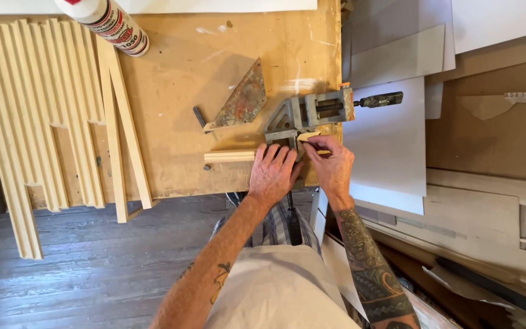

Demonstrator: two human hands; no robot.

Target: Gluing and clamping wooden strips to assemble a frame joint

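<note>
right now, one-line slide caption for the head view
Both hands, left and right, seat wooden strips in a corner clamp on a workbench.
</note>
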